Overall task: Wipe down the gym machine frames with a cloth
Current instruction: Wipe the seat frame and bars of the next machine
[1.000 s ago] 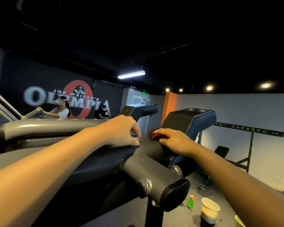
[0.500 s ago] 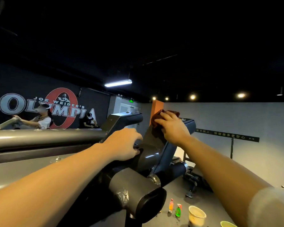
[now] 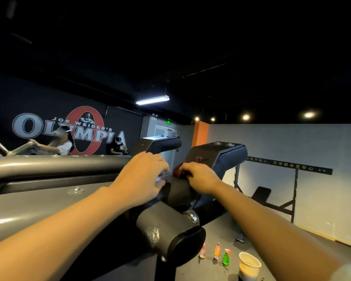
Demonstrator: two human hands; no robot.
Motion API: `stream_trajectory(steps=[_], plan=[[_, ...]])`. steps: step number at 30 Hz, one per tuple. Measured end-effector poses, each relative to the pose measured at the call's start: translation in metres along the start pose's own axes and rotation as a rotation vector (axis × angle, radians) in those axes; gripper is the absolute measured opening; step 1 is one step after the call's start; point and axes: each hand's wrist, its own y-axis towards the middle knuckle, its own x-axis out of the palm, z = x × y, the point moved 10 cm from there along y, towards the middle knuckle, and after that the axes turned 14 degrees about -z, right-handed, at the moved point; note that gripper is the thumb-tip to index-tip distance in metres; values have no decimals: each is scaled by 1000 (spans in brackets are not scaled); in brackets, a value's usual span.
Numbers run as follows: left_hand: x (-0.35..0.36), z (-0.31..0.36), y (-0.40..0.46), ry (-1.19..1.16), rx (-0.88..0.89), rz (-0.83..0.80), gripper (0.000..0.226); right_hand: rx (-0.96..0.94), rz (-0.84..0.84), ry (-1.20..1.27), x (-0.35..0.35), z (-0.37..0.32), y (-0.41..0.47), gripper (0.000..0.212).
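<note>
So the biggest thing here is the grey metal machine frame (image 3: 49, 201), a fat tube with a black rubber end cap running under both your arms and off to the left of your fingers. Just past your fingers there are two angled dark padded arm rests (image 3: 221, 157), one behind each hand. Your left hand (image 3: 142, 179) sits on top of the frame with the fingers loosely curled over the edge, not really clamped on anything that I can make out. Your right hand (image 3: 199, 179) is right beside it, nearly touching, fingers bunched down on the small dark red cloth (image 3: 177, 170), which is pressed against the frame and pokes out past your fingertips. Down below your right forearm, on the floor, there's a white paper cup (image 3: 248, 265), then a green spray bottle (image 3: 225, 258) next to two little orange bottles (image 3: 216, 251).
</note>
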Motion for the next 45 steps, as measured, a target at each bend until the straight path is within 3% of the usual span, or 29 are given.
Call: stream_trajectory(steps=[3,6,11,15,18,25,30,34,38,39,43,45], plan=[[-20,-11,-40,27,-52,21,22,-63,-81,326,6,-19,-17,38],[-37,-19,-83,63,-100,51,19,-168,-172,421,3,-55,-38,36],[-48,-20,-141,141,-205,111,27,-324,-245,334,0,-132,-64,45],[-64,-22,-181,215,-279,102,32,-276,-314,107,10,-166,-65,48],[-76,-29,-216,239,-352,124,35,-401,-362,129,20,-206,-76,55],[-85,-31,-262,317,-463,190,55,-388,-3,206,28,-241,-84,54],[-74,-19,-257,279,-475,251,44,-532,262,389,56,-276,-147,65],[-59,-4,-255,352,-429,239,46,-256,598,645,82,-211,-152,64],[-57,-14,-269,351,-457,232,55,-86,693,739,94,-209,-140,62],[-59,-17,-276,346,-473,245,58,-111,695,750,95,-222,-141,61],[-65,-25,-310,306,-538,286,67,-549,627,625,97,-290,-168,53],[-66,-29,-325,292,-545,270,64,-509,691,686,91,-275,-165,52]])
